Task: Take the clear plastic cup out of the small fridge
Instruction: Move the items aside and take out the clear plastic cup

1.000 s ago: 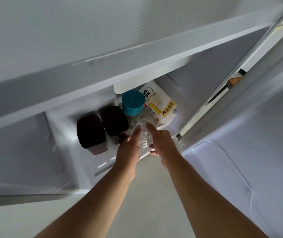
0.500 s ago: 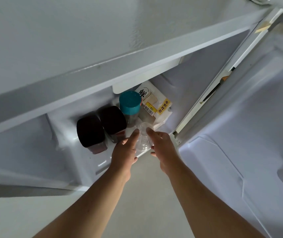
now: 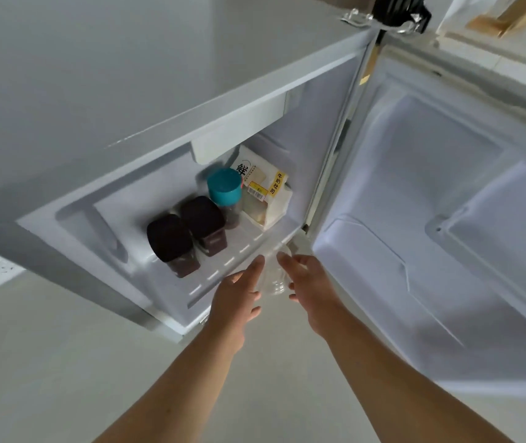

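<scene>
The clear plastic cup (image 3: pixel 273 272) lies on its side between my two hands, just outside the front edge of the small fridge (image 3: pixel 172 145), low by the hinge side. My left hand (image 3: pixel 239 295) holds its left side with the forefinger stretched along it. My right hand (image 3: pixel 307 279) holds the right side, its lower fingers curled under the cup. The cup's base points toward me; its rim is hard to make out against the white shelf.
Inside the fridge stand two dark-lidded jars (image 3: pixel 169 238) (image 3: pixel 203 216), a teal-lidded jar (image 3: pixel 225 187) and a bread package (image 3: pixel 264 195). The open fridge door (image 3: pixel 431 225) stands close on the right. Pale floor (image 3: pixel 63 362) lies below.
Both hands have drawn back toward me with the cup, from in front of the teal-lidded jar to past the shelf's front edge. My head has moved back, showing more door.
</scene>
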`<state>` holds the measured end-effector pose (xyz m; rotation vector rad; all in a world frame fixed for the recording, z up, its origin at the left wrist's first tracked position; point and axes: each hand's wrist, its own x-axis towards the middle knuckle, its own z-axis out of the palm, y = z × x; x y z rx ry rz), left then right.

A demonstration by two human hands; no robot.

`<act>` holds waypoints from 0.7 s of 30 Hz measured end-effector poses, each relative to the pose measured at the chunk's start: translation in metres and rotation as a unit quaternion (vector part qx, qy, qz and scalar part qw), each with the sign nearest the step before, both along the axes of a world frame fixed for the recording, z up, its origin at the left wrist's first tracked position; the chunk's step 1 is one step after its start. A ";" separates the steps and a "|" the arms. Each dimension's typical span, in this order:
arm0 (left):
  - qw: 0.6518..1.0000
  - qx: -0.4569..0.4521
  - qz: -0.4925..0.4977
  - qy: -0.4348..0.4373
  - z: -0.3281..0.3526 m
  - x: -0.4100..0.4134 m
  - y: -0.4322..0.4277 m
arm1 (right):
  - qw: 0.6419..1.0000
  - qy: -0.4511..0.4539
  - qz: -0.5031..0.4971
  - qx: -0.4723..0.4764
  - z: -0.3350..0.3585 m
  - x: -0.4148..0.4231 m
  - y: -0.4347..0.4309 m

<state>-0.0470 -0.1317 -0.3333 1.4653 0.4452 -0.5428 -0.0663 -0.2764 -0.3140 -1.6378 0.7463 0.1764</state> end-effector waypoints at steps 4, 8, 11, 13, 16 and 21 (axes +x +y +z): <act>1.000 0.001 -0.019 -0.003 0.013 -0.026 -0.010 | 0.999 -0.006 -0.029 0.013 0.014 -0.033 -0.007; 1.000 -0.004 -0.025 -0.014 0.026 -0.057 -0.015 | 0.999 -0.010 -0.039 0.015 0.022 -0.068 -0.011; 1.000 -0.003 -0.022 -0.016 0.033 -0.083 -0.013 | 0.999 -0.017 -0.040 0.019 0.026 -0.092 -0.009; 1.000 0.004 -0.019 -0.018 0.035 -0.099 -0.007 | 0.999 -0.020 -0.037 0.023 0.028 -0.107 -0.004; 1.000 0.017 -0.021 -0.013 0.035 -0.121 0.006 | 0.999 -0.017 -0.024 0.029 0.026 -0.128 0.008; 1.000 0.007 -0.031 -0.001 0.026 -0.138 0.029 | 1.000 -0.008 -0.008 0.029 0.020 -0.146 0.024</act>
